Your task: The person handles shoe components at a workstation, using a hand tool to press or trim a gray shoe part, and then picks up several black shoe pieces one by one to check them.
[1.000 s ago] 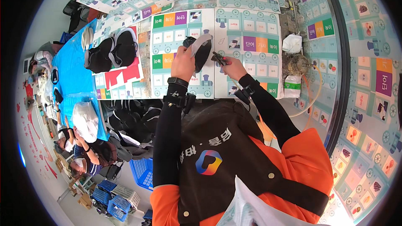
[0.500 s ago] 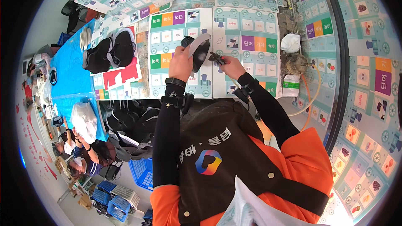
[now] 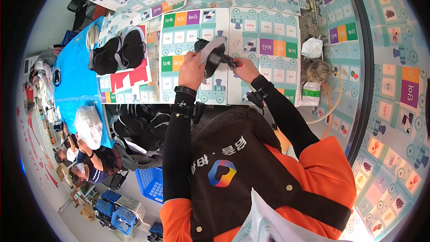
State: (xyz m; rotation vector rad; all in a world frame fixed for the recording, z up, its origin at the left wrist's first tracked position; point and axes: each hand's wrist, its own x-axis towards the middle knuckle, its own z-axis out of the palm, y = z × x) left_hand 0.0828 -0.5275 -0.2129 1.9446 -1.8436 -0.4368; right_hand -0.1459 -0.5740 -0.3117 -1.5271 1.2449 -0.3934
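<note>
My left hand (image 3: 191, 71) is closed round a black shoe (image 3: 212, 65) with a light grey sole strip, tilted up over the patterned table (image 3: 264, 20). Part of the shoe is hidden behind the fingers. My right hand (image 3: 247, 71) grips a small dark metal hand tool (image 3: 230, 61) with a red part near the fingers. Its tip meets the shoe's dark face in this view; whether it touches cannot be made out, nor can the tool's exact kind. Two black shoes (image 3: 105, 57) with pale soles stand to the left on the table.
Black shoes are heaped below the table's front edge, beside a blue crate (image 3: 150, 183). A blue sheet (image 3: 74, 71) with a white bag (image 3: 88, 127) lies at left, where people sit. On the right are a white packet (image 3: 312, 48), a roundish brown object (image 3: 317, 70) and hoses (image 3: 330, 107).
My right hand has moved slightly left, bringing the tool from beside the shoe to its dark face. My left hand has shifted a little left and keeps its hold on the shoe.
</note>
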